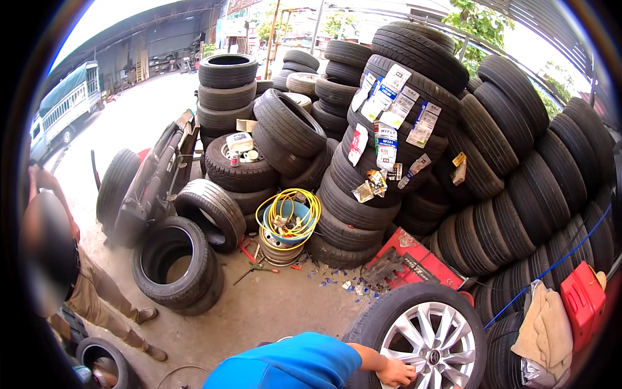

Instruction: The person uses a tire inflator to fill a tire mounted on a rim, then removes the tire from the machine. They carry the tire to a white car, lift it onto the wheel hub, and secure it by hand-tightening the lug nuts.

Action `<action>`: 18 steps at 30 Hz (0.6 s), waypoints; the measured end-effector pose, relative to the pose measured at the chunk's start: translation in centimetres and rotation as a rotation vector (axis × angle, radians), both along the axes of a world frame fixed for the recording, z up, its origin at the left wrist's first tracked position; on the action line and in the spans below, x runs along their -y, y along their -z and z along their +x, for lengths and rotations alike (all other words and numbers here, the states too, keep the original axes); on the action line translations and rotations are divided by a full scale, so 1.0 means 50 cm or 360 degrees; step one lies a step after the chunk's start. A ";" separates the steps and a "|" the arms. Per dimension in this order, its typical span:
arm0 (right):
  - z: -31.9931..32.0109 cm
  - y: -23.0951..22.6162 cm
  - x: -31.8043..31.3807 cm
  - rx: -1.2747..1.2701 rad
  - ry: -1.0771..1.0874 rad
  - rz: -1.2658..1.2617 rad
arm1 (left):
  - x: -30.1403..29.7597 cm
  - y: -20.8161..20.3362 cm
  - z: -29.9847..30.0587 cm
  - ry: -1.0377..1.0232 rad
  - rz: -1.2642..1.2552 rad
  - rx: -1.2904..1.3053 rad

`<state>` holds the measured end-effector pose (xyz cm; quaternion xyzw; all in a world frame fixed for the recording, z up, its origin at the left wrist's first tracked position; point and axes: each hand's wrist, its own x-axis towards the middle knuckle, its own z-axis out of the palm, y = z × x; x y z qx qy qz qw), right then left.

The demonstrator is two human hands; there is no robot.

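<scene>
From the lower edge my left arm, in a short blue sleeve, reaches right across an upright car wheel. My left hand (394,373) is at the silver alloy rim (414,329), beside the lower left spokes. Its fingers look curled; a small pale thing shows under them, partly cut off by the picture's edge. Around the rim sits a black tyre (370,324), its lower part out of view. My right hand is not in view.
Tyre stacks (353,214) fill the back and right. A red machine (414,259) lies behind the wheel. Yellow hose (313,217) coils over a blue basin on rims. Tools (256,269) lie on the floor. At left stands a person in brown trousers (107,298), near two stacked tyres (172,266).
</scene>
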<state>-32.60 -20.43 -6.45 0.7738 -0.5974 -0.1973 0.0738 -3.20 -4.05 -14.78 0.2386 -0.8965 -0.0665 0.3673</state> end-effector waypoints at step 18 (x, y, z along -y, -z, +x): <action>0.049 -0.048 -0.024 0.0035 0.0172 -0.0030 | -0.022 -0.023 0.014 -0.0147 0.0121 0.0123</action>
